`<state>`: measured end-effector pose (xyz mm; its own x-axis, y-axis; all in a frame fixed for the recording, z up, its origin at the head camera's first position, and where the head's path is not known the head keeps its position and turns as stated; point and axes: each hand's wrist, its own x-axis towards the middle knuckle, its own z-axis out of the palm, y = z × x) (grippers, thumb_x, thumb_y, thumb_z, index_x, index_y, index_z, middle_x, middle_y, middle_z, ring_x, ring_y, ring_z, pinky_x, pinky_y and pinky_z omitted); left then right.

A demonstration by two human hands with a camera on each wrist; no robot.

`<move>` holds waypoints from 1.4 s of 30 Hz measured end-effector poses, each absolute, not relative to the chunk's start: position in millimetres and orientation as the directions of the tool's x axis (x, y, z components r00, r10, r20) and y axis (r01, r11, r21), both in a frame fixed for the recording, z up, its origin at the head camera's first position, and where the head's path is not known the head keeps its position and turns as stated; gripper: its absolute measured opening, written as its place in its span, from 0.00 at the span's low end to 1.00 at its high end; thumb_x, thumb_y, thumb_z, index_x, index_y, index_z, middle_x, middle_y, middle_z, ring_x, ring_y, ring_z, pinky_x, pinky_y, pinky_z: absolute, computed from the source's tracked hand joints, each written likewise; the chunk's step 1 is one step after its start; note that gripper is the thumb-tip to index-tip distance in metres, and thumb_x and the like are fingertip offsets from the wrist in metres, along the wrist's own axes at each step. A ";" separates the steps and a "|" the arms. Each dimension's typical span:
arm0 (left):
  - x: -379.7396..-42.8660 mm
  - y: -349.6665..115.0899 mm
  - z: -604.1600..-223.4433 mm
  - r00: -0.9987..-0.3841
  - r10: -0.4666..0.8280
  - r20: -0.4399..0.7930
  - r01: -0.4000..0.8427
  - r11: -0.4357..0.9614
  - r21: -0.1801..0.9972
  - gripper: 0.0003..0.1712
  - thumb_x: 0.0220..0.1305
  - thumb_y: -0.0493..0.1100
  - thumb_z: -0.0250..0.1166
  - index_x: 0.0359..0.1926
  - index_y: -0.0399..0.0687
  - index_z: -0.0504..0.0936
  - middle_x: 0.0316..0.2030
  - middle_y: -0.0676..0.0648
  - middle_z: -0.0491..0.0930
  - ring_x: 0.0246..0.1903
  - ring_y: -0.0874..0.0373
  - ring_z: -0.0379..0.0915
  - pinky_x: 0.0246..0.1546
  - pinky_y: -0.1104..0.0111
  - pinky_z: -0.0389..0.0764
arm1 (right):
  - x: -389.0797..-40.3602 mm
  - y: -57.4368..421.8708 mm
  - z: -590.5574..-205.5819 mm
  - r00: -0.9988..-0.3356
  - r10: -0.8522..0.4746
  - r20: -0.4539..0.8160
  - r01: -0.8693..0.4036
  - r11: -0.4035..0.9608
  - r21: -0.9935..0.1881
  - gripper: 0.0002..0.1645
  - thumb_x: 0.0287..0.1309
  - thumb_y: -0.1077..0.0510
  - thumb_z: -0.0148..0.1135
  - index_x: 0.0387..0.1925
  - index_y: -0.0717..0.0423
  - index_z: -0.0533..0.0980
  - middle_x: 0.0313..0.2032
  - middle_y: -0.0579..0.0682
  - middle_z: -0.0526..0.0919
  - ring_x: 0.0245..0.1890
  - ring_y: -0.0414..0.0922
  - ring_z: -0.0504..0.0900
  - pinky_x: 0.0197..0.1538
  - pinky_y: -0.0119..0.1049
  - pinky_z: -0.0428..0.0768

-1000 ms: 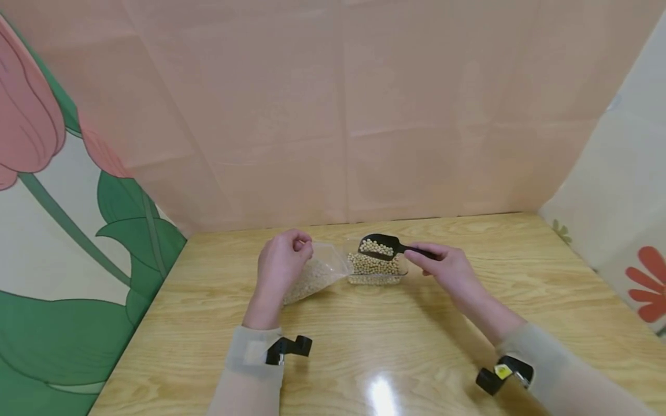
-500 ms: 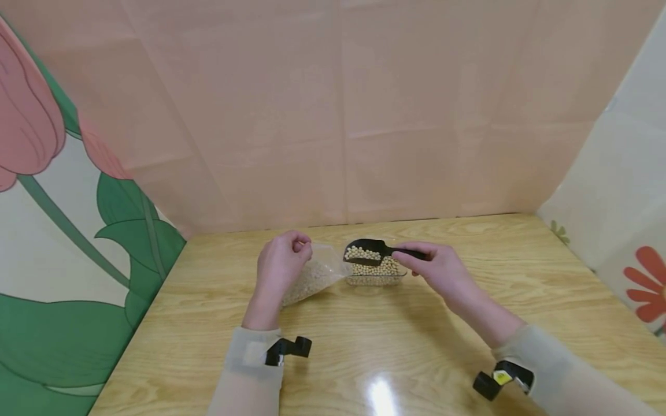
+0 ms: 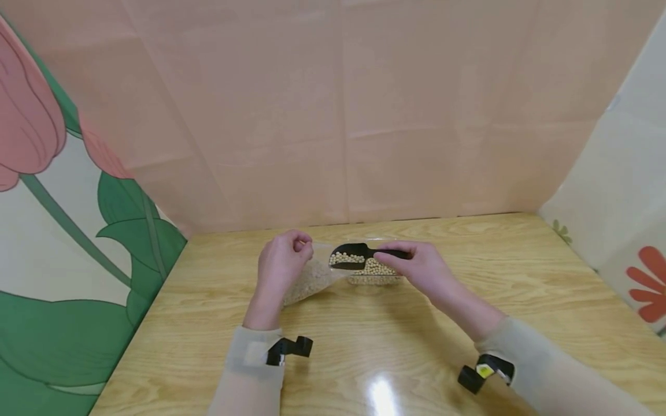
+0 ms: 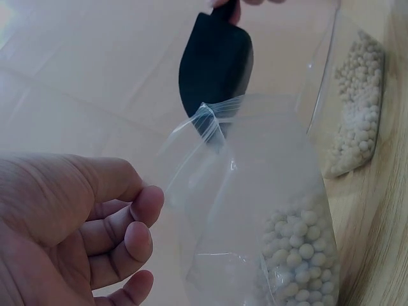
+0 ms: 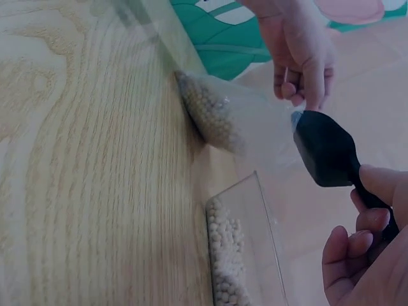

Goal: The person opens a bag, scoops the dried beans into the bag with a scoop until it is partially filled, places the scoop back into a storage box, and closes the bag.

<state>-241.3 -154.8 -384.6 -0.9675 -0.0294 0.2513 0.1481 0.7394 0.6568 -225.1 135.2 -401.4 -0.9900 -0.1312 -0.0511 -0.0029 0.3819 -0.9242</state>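
My left hand [image 3: 281, 260] pinches the upper edge of a clear plastic bag [image 4: 255, 166] between thumb and forefinger, holding its mouth up. Pale round beans [image 4: 299, 255] lie in the bottom of the bag. By its handle, my right hand [image 3: 424, 268] grips a black scoop [image 3: 350, 257] loaded with more of these beans. The scoop's tip is at the bag's mouth and overlaps it in the left wrist view. Under the scoop and right hand stands a clear rectangular container [image 3: 376, 279], holding many beans and partly hidden from above.
Everything rests on a wood-grain table [image 3: 333, 358]. Behind it hangs a pink sheet [image 3: 333, 115]. A wall with a large tulip print [image 3: 31, 104] borders the left, and a pale wall with a red flower [image 3: 647, 283] borders the right.
My right hand has carried the loaded scoop leftward from above the container to the mouth of the bag. The left hand and bag have stayed in place.
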 end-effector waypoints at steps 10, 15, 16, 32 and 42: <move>-239.1 -152.3 -383.0 -0.970 -0.017 0.241 0.152 0.732 0.665 0.08 0.76 0.42 0.69 0.48 0.47 0.92 0.33 0.52 0.88 0.27 0.56 0.79 0.34 0.59 0.78 | -228.8 123.4 -394.4 -0.983 -0.177 0.048 -0.131 0.493 -0.860 0.23 0.71 0.41 0.75 0.58 0.48 0.90 0.60 0.54 0.88 0.32 0.46 0.78 0.33 0.39 0.77; -238.4 -151.6 -382.4 -0.973 -0.015 0.232 0.149 0.729 0.668 0.08 0.77 0.42 0.69 0.49 0.47 0.92 0.33 0.53 0.88 0.26 0.57 0.79 0.33 0.59 0.78 | -229.7 119.3 -389.6 -0.975 -0.200 0.096 -0.194 0.556 -0.808 0.20 0.71 0.42 0.75 0.56 0.47 0.90 0.57 0.52 0.90 0.28 0.45 0.78 0.32 0.40 0.77; -238.4 -151.6 -382.3 -0.973 -0.014 0.232 0.149 0.729 0.668 0.08 0.77 0.42 0.69 0.49 0.47 0.92 0.33 0.52 0.88 0.26 0.57 0.79 0.33 0.59 0.78 | -229.3 118.7 -388.5 -0.974 -0.204 0.099 -0.200 0.563 -0.802 0.20 0.72 0.43 0.75 0.56 0.47 0.90 0.56 0.52 0.90 0.26 0.45 0.77 0.31 0.41 0.76; -239.1 -155.4 -382.6 -0.966 -0.003 0.258 0.173 0.737 0.653 0.08 0.75 0.43 0.69 0.48 0.47 0.92 0.32 0.52 0.88 0.26 0.56 0.79 0.33 0.59 0.78 | -224.6 121.3 -378.4 -0.969 -0.214 0.122 -0.230 0.603 -0.764 0.18 0.71 0.44 0.75 0.57 0.47 0.90 0.41 0.50 0.89 0.21 0.45 0.73 0.26 0.38 0.73; -240.4 -157.2 -383.3 -0.967 -0.008 0.254 0.165 0.738 0.654 0.08 0.76 0.43 0.69 0.48 0.47 0.92 0.33 0.52 0.88 0.27 0.56 0.79 0.34 0.59 0.78 | -217.8 140.6 -376.8 -0.978 -0.174 0.114 -0.192 0.549 -0.813 0.22 0.70 0.41 0.77 0.57 0.48 0.90 0.55 0.53 0.90 0.28 0.46 0.75 0.29 0.38 0.73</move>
